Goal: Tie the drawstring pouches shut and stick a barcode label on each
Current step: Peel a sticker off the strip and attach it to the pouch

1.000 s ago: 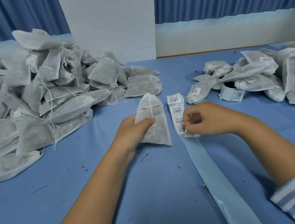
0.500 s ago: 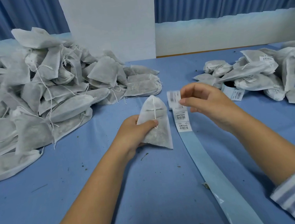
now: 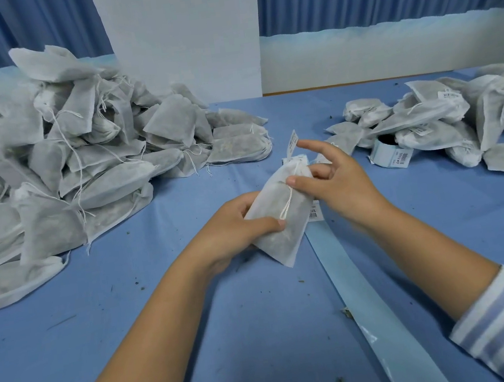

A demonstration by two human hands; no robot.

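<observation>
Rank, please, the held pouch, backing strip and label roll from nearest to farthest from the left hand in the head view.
1. Held pouch: in the left hand.
2. Backing strip: just right, on the table.
3. Label roll: farther right, back.

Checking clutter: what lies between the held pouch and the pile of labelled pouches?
Head view: the right hand pinching the pouch, a label on its forefinger, then the label roll.

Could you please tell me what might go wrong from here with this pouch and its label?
1. The label clings only to one raised fingertip of the right hand; it may curl, fold onto itself or drop before reaching the pouch.
2. The drawstring lies across the face of the pouch that the left hand holds up, so the label could land on the cord and not stick flat.
</observation>
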